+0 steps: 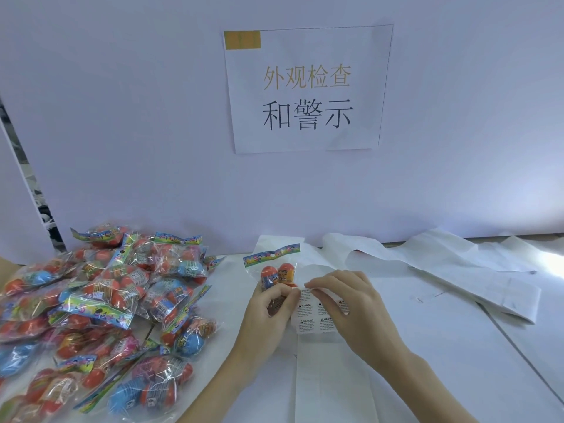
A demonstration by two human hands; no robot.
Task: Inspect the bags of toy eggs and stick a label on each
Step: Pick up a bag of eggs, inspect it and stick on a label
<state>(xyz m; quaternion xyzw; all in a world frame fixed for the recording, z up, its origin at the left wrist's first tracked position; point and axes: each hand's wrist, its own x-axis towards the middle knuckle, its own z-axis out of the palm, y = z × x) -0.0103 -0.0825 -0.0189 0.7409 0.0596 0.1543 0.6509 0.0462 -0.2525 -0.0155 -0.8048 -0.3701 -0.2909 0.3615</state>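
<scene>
My left hand grips one clear bag of toy eggs, upright, with orange eggs and a colourful header showing above my fingers. Just right of it lies a white sheet of warning labels on the table. My right hand rests on that sheet, its thumb and forefinger pinching the top-left label at its upper edge, next to the bag. My left thumb touches the sheet's left edge.
A big heap of several bagged toy eggs covers the table's left side. Long white backing strips lie along the back and right. A paper sign hangs on the white wall behind.
</scene>
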